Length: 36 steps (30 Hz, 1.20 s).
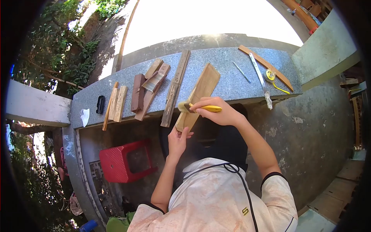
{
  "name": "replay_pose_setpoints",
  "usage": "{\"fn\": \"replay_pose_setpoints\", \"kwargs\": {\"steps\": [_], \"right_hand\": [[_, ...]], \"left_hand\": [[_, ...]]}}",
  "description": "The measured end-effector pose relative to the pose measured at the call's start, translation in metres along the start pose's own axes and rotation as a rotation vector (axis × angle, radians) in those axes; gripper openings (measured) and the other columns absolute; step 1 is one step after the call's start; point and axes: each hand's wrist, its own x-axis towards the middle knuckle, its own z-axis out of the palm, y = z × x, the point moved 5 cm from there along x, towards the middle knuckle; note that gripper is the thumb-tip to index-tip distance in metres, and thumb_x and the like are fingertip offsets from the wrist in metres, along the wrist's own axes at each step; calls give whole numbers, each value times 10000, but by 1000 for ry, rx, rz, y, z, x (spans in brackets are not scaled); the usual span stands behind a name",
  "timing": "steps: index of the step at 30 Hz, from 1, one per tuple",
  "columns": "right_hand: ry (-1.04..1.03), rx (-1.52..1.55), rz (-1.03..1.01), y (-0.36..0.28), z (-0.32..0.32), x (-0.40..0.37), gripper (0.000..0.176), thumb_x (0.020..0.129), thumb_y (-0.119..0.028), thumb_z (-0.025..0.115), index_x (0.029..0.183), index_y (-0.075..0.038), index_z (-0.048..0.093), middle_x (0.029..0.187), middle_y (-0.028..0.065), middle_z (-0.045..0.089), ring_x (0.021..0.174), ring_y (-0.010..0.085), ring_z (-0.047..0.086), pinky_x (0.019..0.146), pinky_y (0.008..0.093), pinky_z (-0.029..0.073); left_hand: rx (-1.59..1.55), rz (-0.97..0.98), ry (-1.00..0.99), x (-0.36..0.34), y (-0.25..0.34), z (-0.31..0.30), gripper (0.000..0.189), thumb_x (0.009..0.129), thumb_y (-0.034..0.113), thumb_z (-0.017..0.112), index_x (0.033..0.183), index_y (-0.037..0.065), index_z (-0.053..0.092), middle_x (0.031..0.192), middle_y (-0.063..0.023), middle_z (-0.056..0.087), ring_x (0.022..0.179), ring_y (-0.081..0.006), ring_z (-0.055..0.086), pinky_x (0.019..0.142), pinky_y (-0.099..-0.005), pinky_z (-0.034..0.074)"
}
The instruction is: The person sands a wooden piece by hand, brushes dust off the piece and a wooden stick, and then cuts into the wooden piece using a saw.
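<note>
both hands are full: the left hand [178,141] pinches the near end of the wooden board [205,86], past the near edge of the tabletop [230,91]; the right hand [224,105] pinches a yellow-handled brush [213,109] against it. i suspect a hard stroke could swing the board, because one small hold steadies that overhanging end.

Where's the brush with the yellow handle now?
In the head view, the yellow-handled brush is in the person's right hand, near the picture's middle, its bristles at the left edge of the pale board held by the left hand.
</note>
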Motion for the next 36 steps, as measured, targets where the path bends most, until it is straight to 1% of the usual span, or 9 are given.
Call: {"fn": "replay_pose_setpoints", "kwargs": {"steps": [6,9,14,17,19,22,25,28,36], "right_hand": [[323,-226,14,3,-54,11,191,1032,-127,687,1140,-8,788,1012,118,794,908,212,742,838,337,569],[-123,-144,-111,-35,-7,-3,196,1025,-147,692,1141,-27,794,1047,125,806,975,227,765,885,344,581],[231,-300,201,-9,-77,10,189,1002,-145,699,1107,-31,808,1068,142,809,937,270,786,877,371,592],[92,-523,46,-47,-38,1,172,972,-139,704,1069,-38,804,1035,136,791,932,353,756,883,432,592],[-177,-331,-98,-61,-2,-12,170,975,-140,707,1069,-37,804,1028,129,793,913,319,759,860,419,590],[-77,-170,176,-25,-45,1,196,998,-134,693,1121,-28,804,1039,124,799,902,249,757,837,381,581],[454,-224,280,26,-112,8,202,1021,-118,678,1134,-18,814,1049,82,804,876,134,715,779,298,575],[568,-412,105,31,-107,-5,236,1014,-187,687,1147,-39,814,1012,106,820,866,213,776,805,341,592],[196,202,322,69,-30,-43,232,1055,-142,660,1208,-30,794,938,55,745,724,94,670,683,264,543]], "left_hand": [[337,162,63,-1,22,-1,265,1078,146,677,1264,-43,676,939,-189,812,887,-258,831,738,-359,640],[455,207,64,-8,32,4,254,1068,128,683,1281,-9,691,897,-202,793,850,-293,825,710,-386,626],[543,318,87,-12,37,9,291,1043,91,696,1325,19,699,860,-216,771,812,-328,810,693,-418,616],[635,373,109,-12,35,8,257,1068,100,686,1307,7,702,918,-189,798,804,-264,825,670,-368,615],[599,351,100,-12,35,9,265,1065,102,692,1312,8,702,905,-187,795,779,-261,821,658,-366,612],[570,297,76,-12,38,7,279,1061,103,698,1322,4,701,891,-188,791,740,-259,813,636,-363,607],[568,295,79,-12,36,8,292,1060,107,702,1331,-2,698,886,-193,788,714,-259,807,614,-359,599],[485,223,50,-12,32,6,295,1066,122,702,1314,-37,692,877,-172,792,697,-224,801,600,-334,601],[-46,-131,-57,-8,-3,3,353,1103,188,667,1317,-89,628,1078,-172,785,671,-223,781,574,-297,617]]}}
